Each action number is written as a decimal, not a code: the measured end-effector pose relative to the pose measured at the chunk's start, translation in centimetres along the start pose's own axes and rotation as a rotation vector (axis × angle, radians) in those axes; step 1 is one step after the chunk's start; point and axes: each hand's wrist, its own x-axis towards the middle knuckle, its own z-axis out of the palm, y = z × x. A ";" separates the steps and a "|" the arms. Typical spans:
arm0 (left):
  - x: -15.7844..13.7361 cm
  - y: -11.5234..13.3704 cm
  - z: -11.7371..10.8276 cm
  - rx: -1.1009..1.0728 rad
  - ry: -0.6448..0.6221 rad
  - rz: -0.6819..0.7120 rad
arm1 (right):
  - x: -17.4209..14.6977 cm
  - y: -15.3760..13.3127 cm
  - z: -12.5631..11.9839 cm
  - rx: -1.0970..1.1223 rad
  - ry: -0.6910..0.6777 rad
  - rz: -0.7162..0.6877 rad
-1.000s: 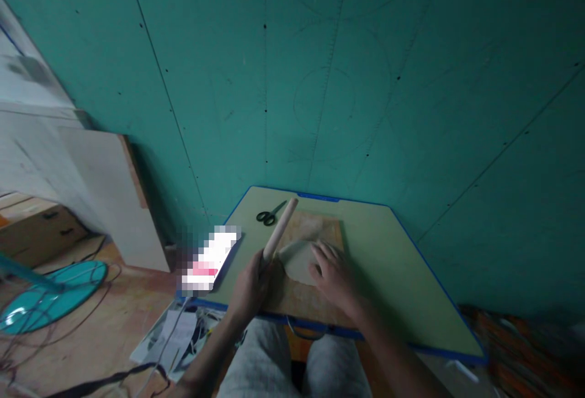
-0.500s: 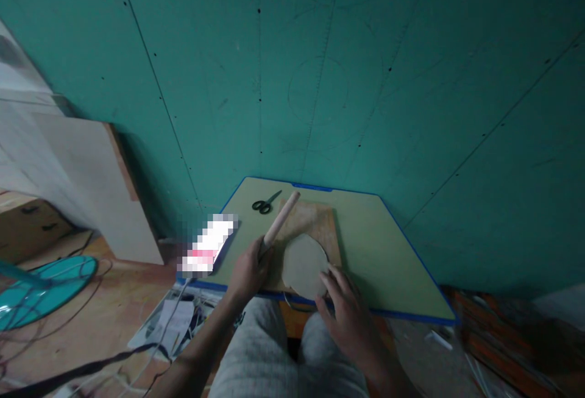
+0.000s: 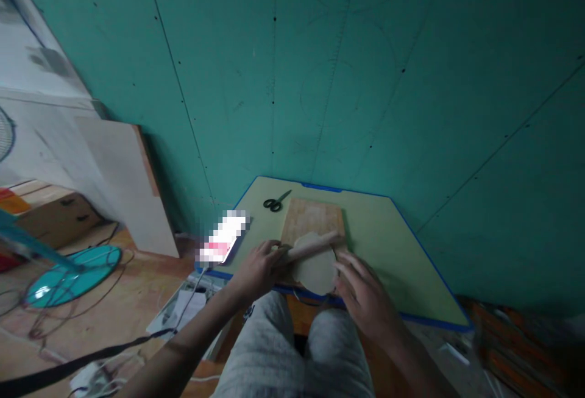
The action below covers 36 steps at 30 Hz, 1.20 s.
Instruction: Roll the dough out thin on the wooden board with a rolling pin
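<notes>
A pale, flat round of dough (image 3: pixel 317 275) lies on the front part of a wooden board (image 3: pixel 311 214). Across its upper half rests a light wooden rolling pin (image 3: pixel 315 245), tilted up to the right. My left hand (image 3: pixel 258 269) is closed around the pin's left end. At the dough's right edge is my right hand (image 3: pixel 363 285), its fingers stretched out and slightly apart, just below the pin's right end. Whether those fingertips press on the dough is hard to tell.
Black-handled scissors (image 3: pixel 274 205) lie left of the board on the blue-edged table (image 3: pixel 393 245). A lit, blurred phone (image 3: pixel 225 238) with a cable sits at the table's left edge. The green wall (image 3: pixel 329 111) rises behind. A fan base (image 3: pixel 73 275) stands on the floor at left.
The rolling pin came down from a raised slant onto the dough. My right hand shifted slightly up along the dough's edge, its fingers straighter. The whole view swung a little left.
</notes>
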 end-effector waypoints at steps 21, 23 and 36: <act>7.5 5.5 4.0 0.395 0.065 -0.066 | 3.6 1.2 3.4 -0.132 -0.028 0.076; 8.2 5.2 4.1 0.396 0.046 -0.097 | 4.5 1.4 3.4 -0.151 -0.062 0.104; 14.1 3.2 3.4 0.347 -0.102 -0.234 | 11.8 4.8 4.7 -0.222 -0.245 0.239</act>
